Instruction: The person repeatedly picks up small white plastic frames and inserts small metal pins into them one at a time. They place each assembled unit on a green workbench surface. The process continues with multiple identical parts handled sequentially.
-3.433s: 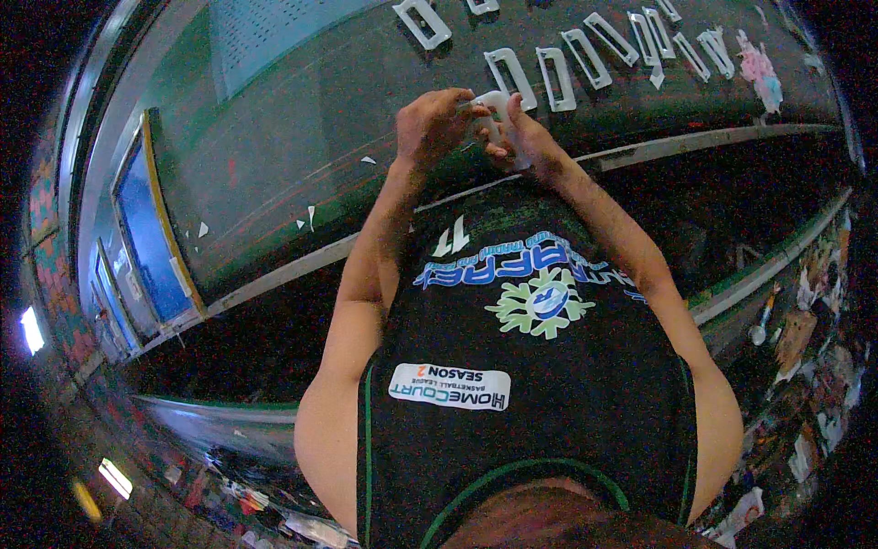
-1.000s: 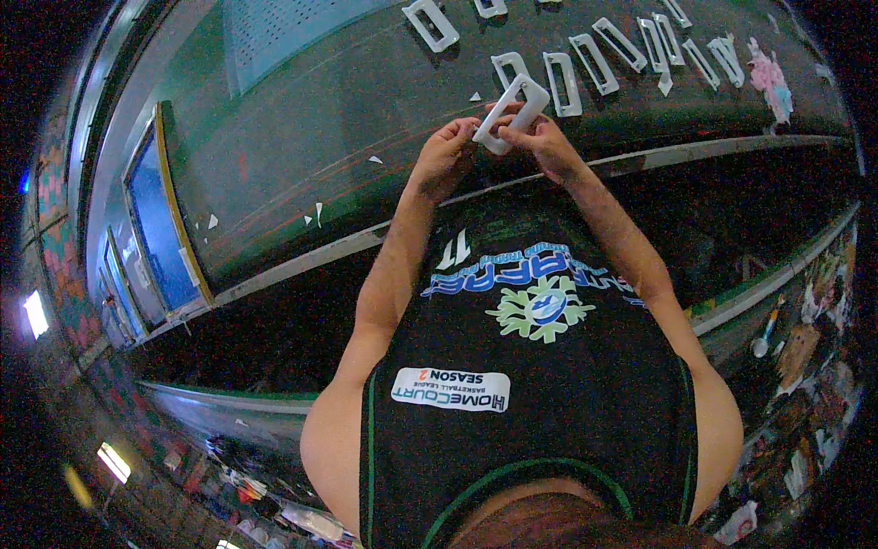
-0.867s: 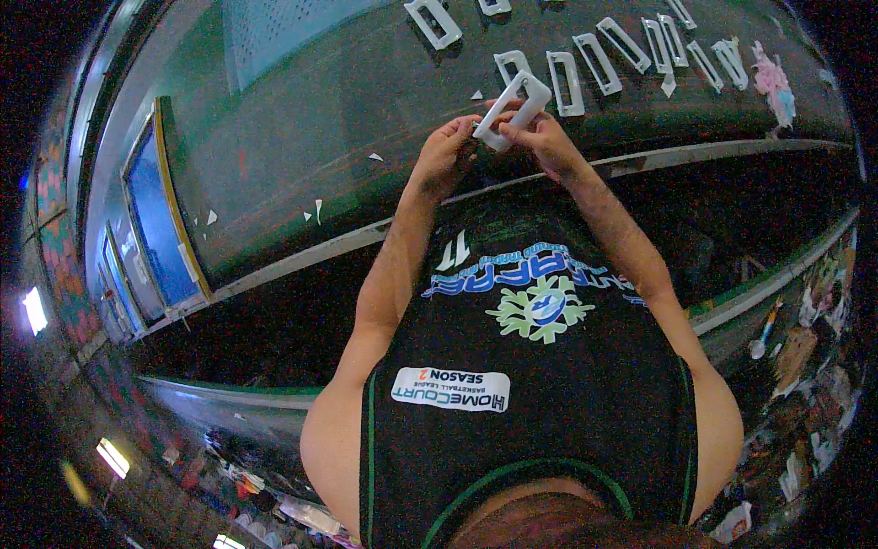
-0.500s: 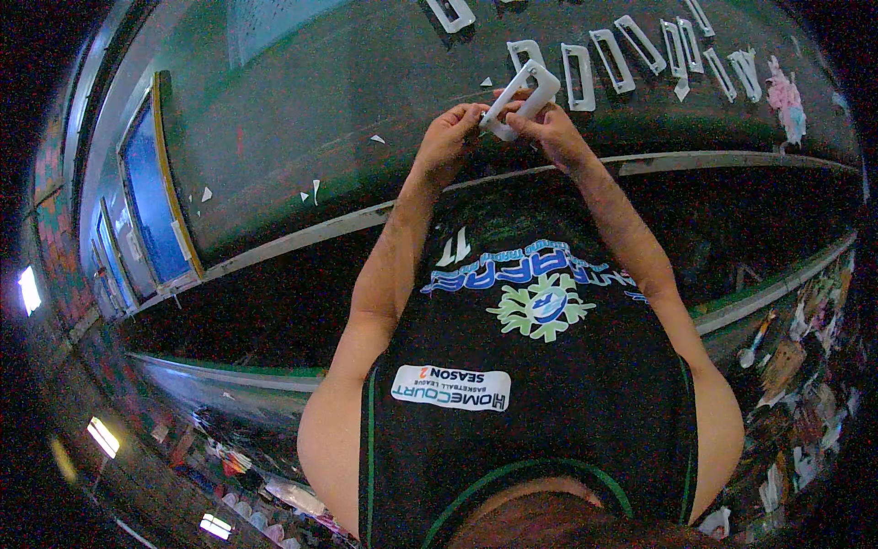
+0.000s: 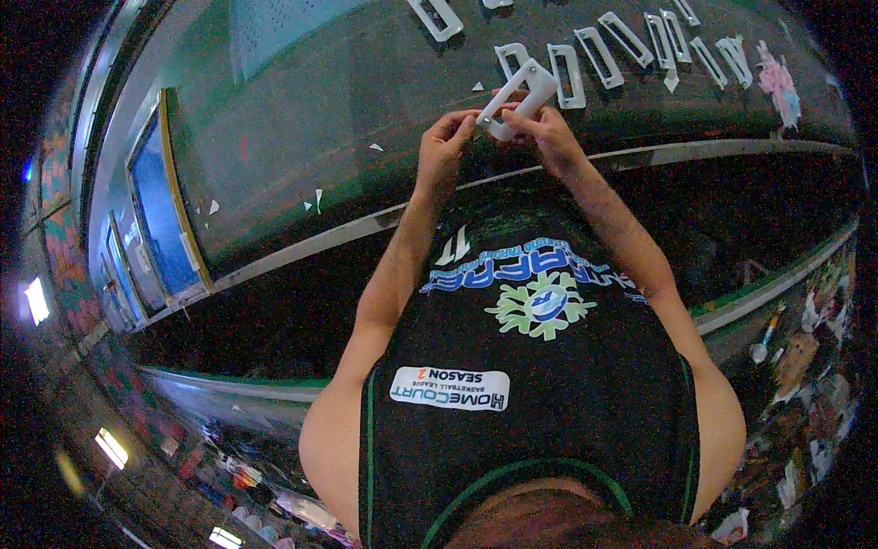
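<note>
A white plastic rectangular frame point(image 5: 543, 84) with an open middle is held tilted above the dark green tabletop. My right hand point(image 5: 549, 137) grips its near right side, thumb on top and some fingers behind it. My left hand point(image 5: 446, 142) is closed at the frame's left corner, thumb and fingertips pressed together there. What lies between those left fingertips is too small to make out. Just beyond my hands, similar white frames point(image 5: 569, 78) lie in a loose row on the tabletop.
Small white scraps point(image 5: 318, 199) are scattered on the green tabletop point(image 5: 302, 128). A pink and white crumpled cloth point(image 5: 779, 87) lies at the far right. Blue panels with a yellow edge point(image 5: 169, 201) stand at the left. A pale rail point(image 5: 302, 242) runs along the table's near edge.
My view has shifted slightly, so the tabletop things sit a little further left. The left fingertips have drawn back slightly along the frame's corner; the right hand keeps its grip.
</note>
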Demonstrator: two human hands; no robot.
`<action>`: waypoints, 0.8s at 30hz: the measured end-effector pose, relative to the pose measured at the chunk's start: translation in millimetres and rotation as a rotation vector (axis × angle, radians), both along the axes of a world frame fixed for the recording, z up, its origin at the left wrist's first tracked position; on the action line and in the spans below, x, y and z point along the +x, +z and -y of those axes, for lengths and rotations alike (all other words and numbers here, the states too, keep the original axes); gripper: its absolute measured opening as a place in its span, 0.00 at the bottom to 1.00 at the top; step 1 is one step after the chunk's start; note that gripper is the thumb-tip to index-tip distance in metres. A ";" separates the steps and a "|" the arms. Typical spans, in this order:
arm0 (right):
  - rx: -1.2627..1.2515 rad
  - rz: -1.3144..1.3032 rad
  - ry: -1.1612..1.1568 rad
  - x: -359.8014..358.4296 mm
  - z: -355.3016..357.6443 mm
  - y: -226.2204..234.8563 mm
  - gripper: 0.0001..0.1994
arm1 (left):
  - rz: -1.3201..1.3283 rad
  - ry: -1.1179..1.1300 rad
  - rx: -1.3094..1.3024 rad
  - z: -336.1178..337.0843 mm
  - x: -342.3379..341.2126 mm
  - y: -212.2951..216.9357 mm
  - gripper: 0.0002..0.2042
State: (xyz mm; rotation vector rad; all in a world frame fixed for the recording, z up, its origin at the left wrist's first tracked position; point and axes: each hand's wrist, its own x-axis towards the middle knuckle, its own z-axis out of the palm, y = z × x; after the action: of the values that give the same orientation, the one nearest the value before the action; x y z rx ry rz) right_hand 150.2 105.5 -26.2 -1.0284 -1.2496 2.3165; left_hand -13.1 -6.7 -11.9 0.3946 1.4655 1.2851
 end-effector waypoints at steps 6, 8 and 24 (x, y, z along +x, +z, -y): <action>-0.053 -0.054 -0.040 -2.6 4.2 3.8 0.22 | -0.107 0.017 0.114 0.0 3.5 -2.7 0.08; -0.145 -0.097 -0.019 -2.7 7.3 4.5 0.22 | -0.121 0.023 0.094 0.0 4.6 -6.1 0.08; -0.094 -0.026 -0.117 -10.4 4.6 -2.4 0.25 | -0.005 -0.056 -0.161 7.6 -9.7 -6.1 0.14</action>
State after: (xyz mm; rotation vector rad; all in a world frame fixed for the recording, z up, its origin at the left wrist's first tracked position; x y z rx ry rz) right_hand 139.8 100.9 -28.6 -1.0684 -1.0507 2.3094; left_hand -22.8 -14.4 -18.0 0.3307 1.5394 1.1135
